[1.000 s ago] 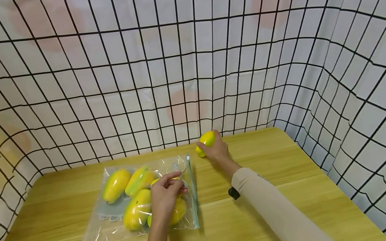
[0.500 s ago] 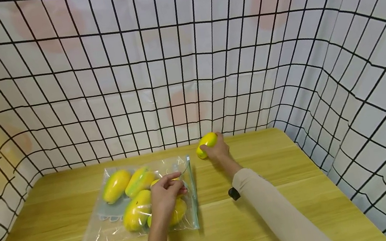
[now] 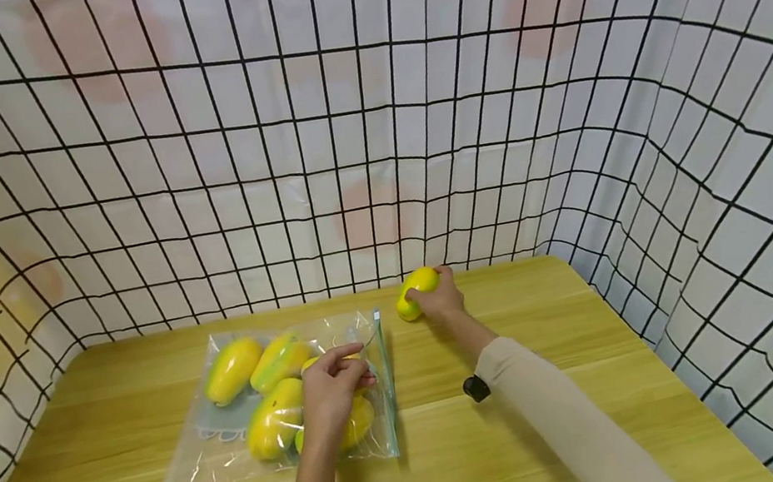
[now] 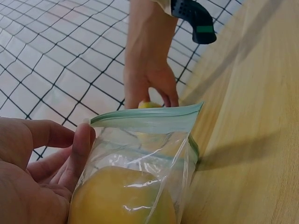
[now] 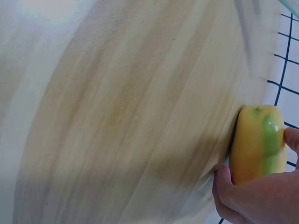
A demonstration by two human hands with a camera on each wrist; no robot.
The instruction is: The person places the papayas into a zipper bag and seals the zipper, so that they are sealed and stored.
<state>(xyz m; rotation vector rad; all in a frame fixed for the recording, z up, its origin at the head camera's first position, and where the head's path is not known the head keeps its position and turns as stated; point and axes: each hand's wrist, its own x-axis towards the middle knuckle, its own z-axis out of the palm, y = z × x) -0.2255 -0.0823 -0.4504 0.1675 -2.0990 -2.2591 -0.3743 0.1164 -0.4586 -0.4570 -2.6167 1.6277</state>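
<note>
A clear zip-top bag point(image 3: 191, 472) lies on the table with several yellow-green mangoes point(image 3: 232, 371) inside, its green zip edge point(image 3: 390, 409) facing right. My left hand point(image 3: 330, 393) reaches over the bag and pinches the upper rim near the zip between thumb and finger. In the left wrist view the zip edge point(image 4: 149, 113) stands raised above a bagged mango point(image 4: 121, 196). At the back of the table, right of the bag, my right hand point(image 3: 441, 298) grips a loose mango point(image 3: 416, 291). The right wrist view shows this mango point(image 5: 254, 144) close against the wood, fingers along its sides.
The wooden table point(image 3: 541, 452) runs back to a black grid netting point(image 3: 329, 115) before white sheeting. The netting also rises on both sides. A pale grey-blue piece with a scalloped edge point(image 3: 220, 434) shows through the bag under the fruit.
My right hand and the loose mango have shifted slightly right and toward me. The left hand and the bag have stayed in place.
</note>
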